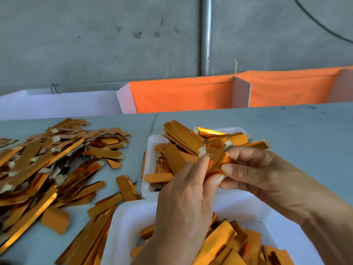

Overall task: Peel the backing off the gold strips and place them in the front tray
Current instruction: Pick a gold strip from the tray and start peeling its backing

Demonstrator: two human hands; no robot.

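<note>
Both hands meet above the gap between two white trays. My left hand point(188, 196) and my right hand point(254, 173) each pinch the same shiny gold strip point(222, 159), which slants up to a pale tab at its far end. The front tray point(126, 222) lies at the bottom of the view, with several gold strips inside it under my wrists. Behind the hands, the rear tray point(151, 146) is heaped with gold strips.
A big loose pile of gold strips point(47, 165) covers the grey table point(286, 127) on the left, some spilling beside the front tray. Orange cloth bins point(183, 94) and a white box point(61, 102) line the table's far edge before a concrete wall.
</note>
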